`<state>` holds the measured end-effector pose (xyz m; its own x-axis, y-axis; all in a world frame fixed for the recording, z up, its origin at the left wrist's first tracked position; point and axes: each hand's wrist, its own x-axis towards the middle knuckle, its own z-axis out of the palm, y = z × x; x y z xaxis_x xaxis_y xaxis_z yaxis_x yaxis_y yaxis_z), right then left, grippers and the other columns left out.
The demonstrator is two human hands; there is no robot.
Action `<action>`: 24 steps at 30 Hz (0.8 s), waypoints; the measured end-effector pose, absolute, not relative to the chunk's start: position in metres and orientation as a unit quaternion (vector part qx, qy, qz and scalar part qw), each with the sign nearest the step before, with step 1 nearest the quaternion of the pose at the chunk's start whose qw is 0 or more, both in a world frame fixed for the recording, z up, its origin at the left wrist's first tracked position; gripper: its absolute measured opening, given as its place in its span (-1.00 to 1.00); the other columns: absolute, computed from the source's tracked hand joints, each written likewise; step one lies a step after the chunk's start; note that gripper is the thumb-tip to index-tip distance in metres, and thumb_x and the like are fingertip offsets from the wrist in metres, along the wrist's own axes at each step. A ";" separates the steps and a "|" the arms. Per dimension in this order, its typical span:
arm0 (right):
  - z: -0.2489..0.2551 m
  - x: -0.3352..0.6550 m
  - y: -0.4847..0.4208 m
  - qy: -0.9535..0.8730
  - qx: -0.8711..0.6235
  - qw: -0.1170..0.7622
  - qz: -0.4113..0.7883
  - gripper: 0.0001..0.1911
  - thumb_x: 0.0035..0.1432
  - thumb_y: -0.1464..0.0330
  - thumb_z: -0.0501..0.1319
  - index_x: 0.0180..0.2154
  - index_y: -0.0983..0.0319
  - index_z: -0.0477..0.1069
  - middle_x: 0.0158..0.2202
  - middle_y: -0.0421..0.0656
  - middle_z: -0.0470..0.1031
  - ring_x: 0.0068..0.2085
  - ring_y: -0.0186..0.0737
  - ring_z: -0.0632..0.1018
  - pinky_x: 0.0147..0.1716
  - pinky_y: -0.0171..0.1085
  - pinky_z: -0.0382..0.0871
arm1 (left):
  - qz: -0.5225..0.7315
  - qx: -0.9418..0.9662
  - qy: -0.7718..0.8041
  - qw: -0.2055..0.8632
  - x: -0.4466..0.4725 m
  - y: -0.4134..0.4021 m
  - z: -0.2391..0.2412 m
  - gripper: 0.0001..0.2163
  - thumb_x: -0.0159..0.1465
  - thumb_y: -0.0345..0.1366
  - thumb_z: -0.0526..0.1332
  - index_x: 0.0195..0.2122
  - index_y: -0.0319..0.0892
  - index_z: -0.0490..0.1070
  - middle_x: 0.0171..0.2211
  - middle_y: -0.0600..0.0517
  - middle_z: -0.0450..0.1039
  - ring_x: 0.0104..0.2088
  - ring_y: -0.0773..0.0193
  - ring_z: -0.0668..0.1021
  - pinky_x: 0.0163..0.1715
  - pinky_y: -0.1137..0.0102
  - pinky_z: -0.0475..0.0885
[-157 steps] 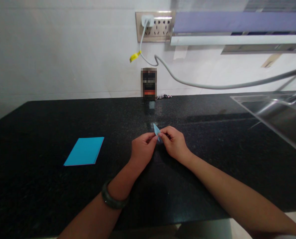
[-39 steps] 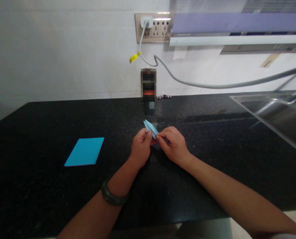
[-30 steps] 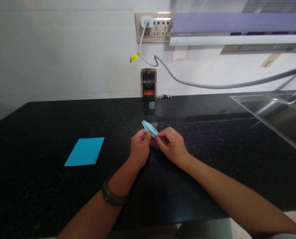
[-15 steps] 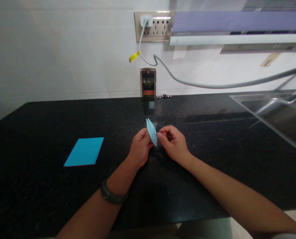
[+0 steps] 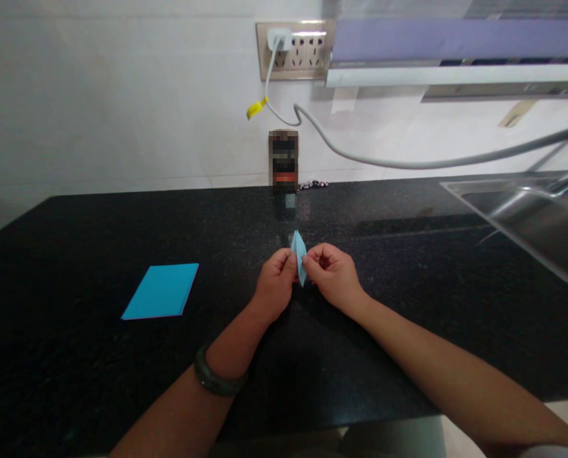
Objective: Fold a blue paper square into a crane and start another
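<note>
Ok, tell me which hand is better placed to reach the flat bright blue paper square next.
Probably the left hand, once free: the bright blue paper square lies to its left, while the right hand is farther. Both hold the pale blue folded paper.

A kitchen, by the look of its sink and stone-like worktop.
A stainless-steel sink [image 5: 546, 226] is set into the right end of a dark, speckled, polished bench [image 5: 226, 235], which runs along a pale wall [image 5: 121, 95] with faint tile-like seams. Above it, a multi-outlet socket panel [image 5: 307, 54] holds a white plug [image 5: 278, 39]; whether home or workplace, I cannot tell.
</note>
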<state>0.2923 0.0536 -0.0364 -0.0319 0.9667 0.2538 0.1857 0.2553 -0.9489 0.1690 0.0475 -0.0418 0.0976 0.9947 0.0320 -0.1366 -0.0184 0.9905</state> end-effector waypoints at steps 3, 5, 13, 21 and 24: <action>-0.038 0.291 0.052 -0.613 -0.487 0.515 0.349 -0.87 -0.02 0.35 0.20 -0.55 0.22 0.30 -0.67 -0.30 0.27 -0.64 -0.43 0.29 -0.66 -0.40 0.17 | 0.508 0.519 0.452 0.518 0.168 0.048 -0.043 -0.78 0.17 -0.12 0.12 -0.44 -0.16 0.37 -0.60 0.14 0.27 -0.58 0.39 0.31 -0.57 0.50 0.21; -0.039 0.290 0.050 -0.614 -0.495 0.519 0.331 -0.86 -0.01 0.34 0.20 -0.55 0.23 0.32 -0.65 -0.27 0.30 -0.62 -0.42 0.30 -0.65 -0.40 0.19 | 0.503 0.531 0.473 0.491 0.167 0.048 -0.044 -0.78 0.19 -0.13 0.10 -0.45 -0.17 0.36 -0.62 0.15 0.25 -0.59 0.39 0.30 -0.58 0.50 0.19; -0.038 0.287 0.046 -0.603 -0.484 0.525 0.355 -0.89 0.01 0.33 0.20 -0.47 0.25 0.40 -0.57 -0.23 0.38 -0.55 -0.39 0.39 -0.57 -0.38 0.28 | 0.510 0.543 0.510 0.431 0.171 0.046 -0.039 -0.77 0.23 -0.18 0.02 -0.47 -0.18 0.31 -0.61 0.16 0.21 -0.58 0.40 0.28 -0.57 0.49 0.18; -0.038 0.286 0.047 -0.599 -0.478 0.540 0.347 -0.95 -0.01 0.39 0.20 -0.43 0.22 0.35 -0.56 -0.26 0.36 -0.56 -0.40 0.38 -0.57 -0.39 0.29 | 0.502 0.555 0.521 0.411 0.172 0.046 -0.038 -0.78 0.24 -0.20 0.00 -0.48 -0.17 0.27 -0.61 0.16 0.20 -0.58 0.40 0.27 -0.57 0.49 0.18; -0.035 0.287 0.046 -0.644 -0.478 0.527 0.283 -0.98 -0.01 0.43 0.18 -0.45 0.23 0.39 -0.54 -0.24 0.36 -0.53 -0.40 0.38 -0.55 -0.39 0.29 | 0.495 0.565 0.529 0.395 0.172 0.046 -0.037 -0.78 0.24 -0.22 0.00 -0.49 -0.17 0.27 -0.61 0.16 0.21 -0.57 0.40 0.27 -0.55 0.48 0.18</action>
